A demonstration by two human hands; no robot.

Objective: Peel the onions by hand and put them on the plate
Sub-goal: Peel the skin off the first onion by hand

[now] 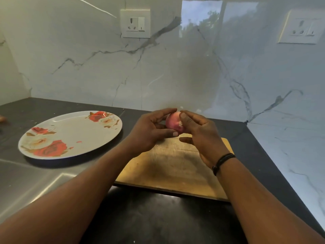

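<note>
Up above the far end of the cutting board point(173, 164), left hand point(149, 132) and right hand point(200, 134) both grip the onion point(173, 122), fingers curled around it; the plate point(70, 134) lies left on the bench point(158, 222).

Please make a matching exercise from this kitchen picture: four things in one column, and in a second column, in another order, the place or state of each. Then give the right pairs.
Things:
1. onion
2. plate
3. cutting board
4. wristband

Places or states:
A. lies on the counter under the hands
B. sits on the right wrist
C. held between both hands, above the board
D. stands left of the board, with no onion on it

Pairs: 1-C, 2-D, 3-A, 4-B
</note>
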